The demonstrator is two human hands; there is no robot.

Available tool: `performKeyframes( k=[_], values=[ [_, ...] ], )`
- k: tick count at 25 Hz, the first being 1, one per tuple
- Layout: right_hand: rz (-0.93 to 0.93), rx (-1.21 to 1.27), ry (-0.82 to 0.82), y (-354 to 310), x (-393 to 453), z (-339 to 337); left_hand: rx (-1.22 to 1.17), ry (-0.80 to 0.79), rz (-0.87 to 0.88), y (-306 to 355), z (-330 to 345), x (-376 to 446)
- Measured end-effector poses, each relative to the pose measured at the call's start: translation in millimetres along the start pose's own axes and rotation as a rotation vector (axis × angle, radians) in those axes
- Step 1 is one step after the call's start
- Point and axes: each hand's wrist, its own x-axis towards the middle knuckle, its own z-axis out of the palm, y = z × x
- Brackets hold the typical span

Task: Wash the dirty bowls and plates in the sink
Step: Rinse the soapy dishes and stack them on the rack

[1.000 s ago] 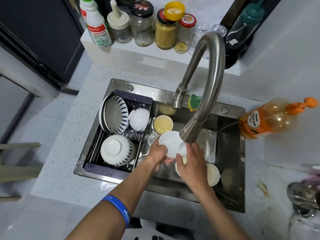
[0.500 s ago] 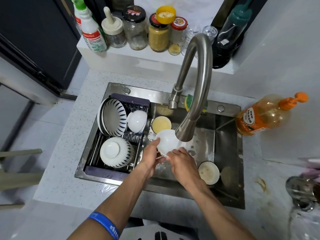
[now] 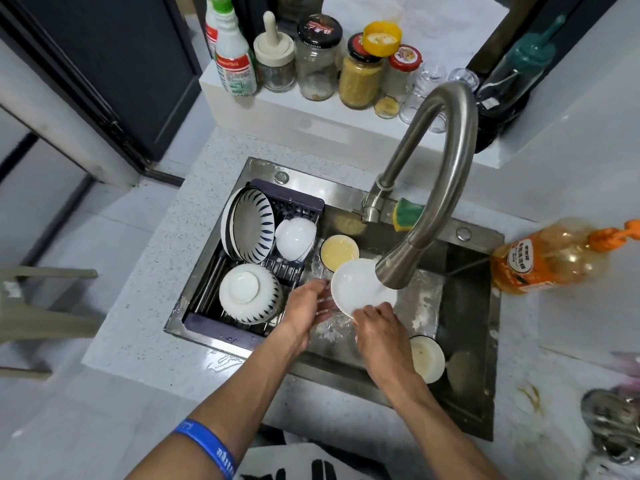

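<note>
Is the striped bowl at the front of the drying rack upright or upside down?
Upside down: the striped bowl shows its white foot ring facing up.

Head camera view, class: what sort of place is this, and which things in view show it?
Most likely a home kitchen: a steel sink with a gooseneck faucet, a dish rack holding bowls, and condiment jars on a ledge.

I have one wide-angle view, worn on the head, looking forward and steeply down. It sits close above the left hand (image 3: 304, 303) and right hand (image 3: 379, 332), which meet near frame centre over the sink (image 3: 471, 386); both forearms enter from the bottom edge.
</note>
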Motion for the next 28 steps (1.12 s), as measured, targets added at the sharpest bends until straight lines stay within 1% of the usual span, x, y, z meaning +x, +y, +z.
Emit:
performKeyframes(
  k=[2,4,8,10,11,12,13,14,16,17,18,19,20,22,24,27,28],
  values=[
    [0.01,-0.003,0.015,0,3,1,0.011,0.003,0.008,-1,-2,-2],
    [0.019,-0.007,-0.005,0,0,5,0.024,0.0,0.023,-1,-4,-4],
    [0.018,-0.025,0.029,-5,-2,3,0.044,-0.021,0.028,-2,0,-4],
    [0.034,0.007,0.045,0,2,6,0.123,-0.028,0.03,-4,3,-2],
    [0.064,0.077,0.063,5,2,8,0.189,-0.029,0.043,-5,5,-3],
    [0.126,0.211,0.071,10,1,10,0.246,-0.035,0.06,-4,8,-5],
    [0.233,0.425,0.082,11,0,12,0.3,-0.05,0.091,-5,12,-6],
    [0.403,0.73,0.098,9,1,15,0.353,-0.079,0.129,-5,16,-10],
    [0.812,1.468,0.136,-3,10,16,0.51,-0.144,0.214,-5,23,-15],
    [0.97,1.751,0.164,-9,15,15,0.624,-0.168,0.267,-7,25,-15],
    [1.09,1.947,0.169,-11,19,14,0.752,-0.183,0.317,-9,27,-13],
    [1.168,2.071,0.157,-10,21,14,0.871,-0.186,0.35,-10,29,-9],
    [1.194,2.145,0.139,-6,21,11,0.951,-0.188,0.369,-8,32,-5],
    [1.19,2.22,0.113,4,16,8,1.062,-0.203,0.403,-6,41,5],
    [1.23,2.259,0.111,17,11,6,1.083,-0.241,0.418,-7,58,13],
    [1.275,2.305,0.124,31,1,8,0.987,-0.19,0.348,-4,80,16],
    [1.259,2.307,0.129,34,-1,9,1.0,-0.178,0.378,-1,82,13]
  ],
)
